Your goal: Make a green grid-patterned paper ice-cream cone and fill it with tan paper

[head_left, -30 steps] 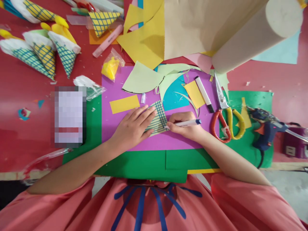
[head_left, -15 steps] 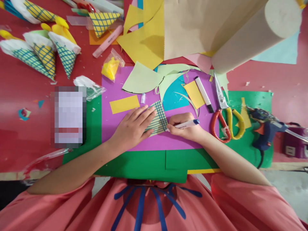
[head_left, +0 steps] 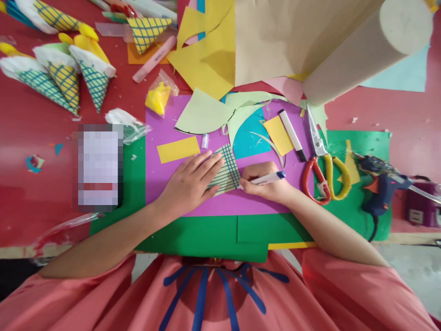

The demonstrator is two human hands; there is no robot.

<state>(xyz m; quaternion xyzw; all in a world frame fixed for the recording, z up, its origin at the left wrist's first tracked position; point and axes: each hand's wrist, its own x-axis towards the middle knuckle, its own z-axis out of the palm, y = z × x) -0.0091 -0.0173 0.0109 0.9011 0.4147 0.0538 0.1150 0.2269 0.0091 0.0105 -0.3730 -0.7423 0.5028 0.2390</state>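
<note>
A pale green paper piece [head_left: 229, 171] with dark blue lines, crossed into a grid on its right part, lies on the purple sheet [head_left: 193, 202]. My left hand [head_left: 193, 181] rests flat on its left side, fingers spread. My right hand [head_left: 263, 181] grips a white marker [head_left: 268, 178] with a blue end, its tip at the paper's lower right edge. A small clear cap [head_left: 205, 140] and a yellow strip [head_left: 178, 149] lie just above my left hand.
Scissors [head_left: 319, 156] and a glue gun [head_left: 379, 188] lie to the right, beside a capped marker [head_left: 292, 135]. A paper roll [head_left: 354, 55] stands out at the upper right. Decorated cones [head_left: 96, 76] and a pixelated object [head_left: 99, 168] are at left.
</note>
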